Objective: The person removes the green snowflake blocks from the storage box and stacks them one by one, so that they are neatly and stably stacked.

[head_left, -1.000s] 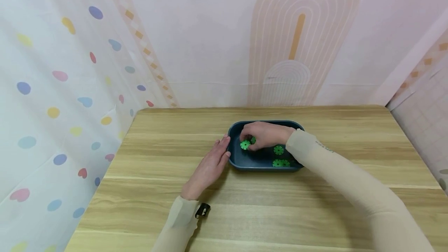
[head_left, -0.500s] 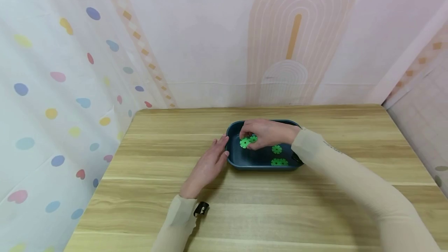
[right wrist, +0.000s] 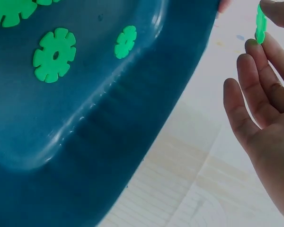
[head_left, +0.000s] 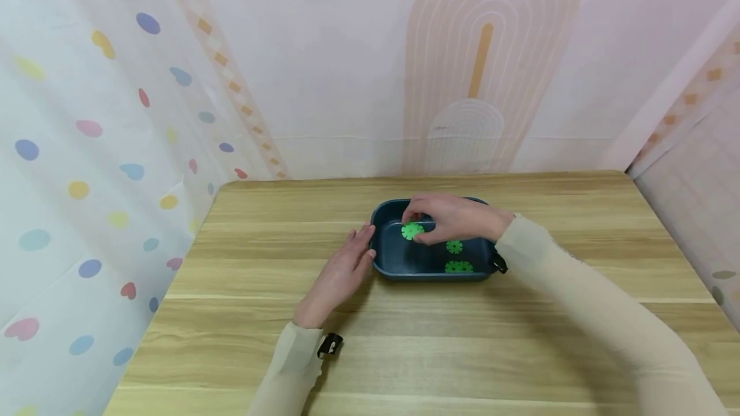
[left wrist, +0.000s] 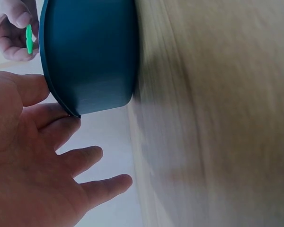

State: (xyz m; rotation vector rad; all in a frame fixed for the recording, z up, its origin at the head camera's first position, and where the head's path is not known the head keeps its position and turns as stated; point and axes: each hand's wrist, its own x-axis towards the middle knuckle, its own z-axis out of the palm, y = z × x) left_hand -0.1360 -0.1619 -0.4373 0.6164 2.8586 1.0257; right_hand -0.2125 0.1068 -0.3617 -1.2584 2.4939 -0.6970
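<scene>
My right hand pinches a green notched snowflake disc between thumb and fingers, above the left half of a dark blue tray. In the right wrist view this disc appears nearly edge-on. More green discs lie flat on the tray floor: one near the middle, and an overlapping pair by the front wall. Another disc, close to the tray's inner edge, shows only in the right wrist view. My left hand touches the tray's left rim with thumb and fingertips, its fingers mostly straight.
The tray stands on a wood-grain table. Behind it hangs a pale patterned curtain, with another dotted one on the left. Black camera straps sit at the wrists.
My right hand has lifted slightly and shifted right relative to the tray, carrying the pinched disc. A second disc earlier visible beside it is now out of sight in the head view. My left hand stays at the rim.
</scene>
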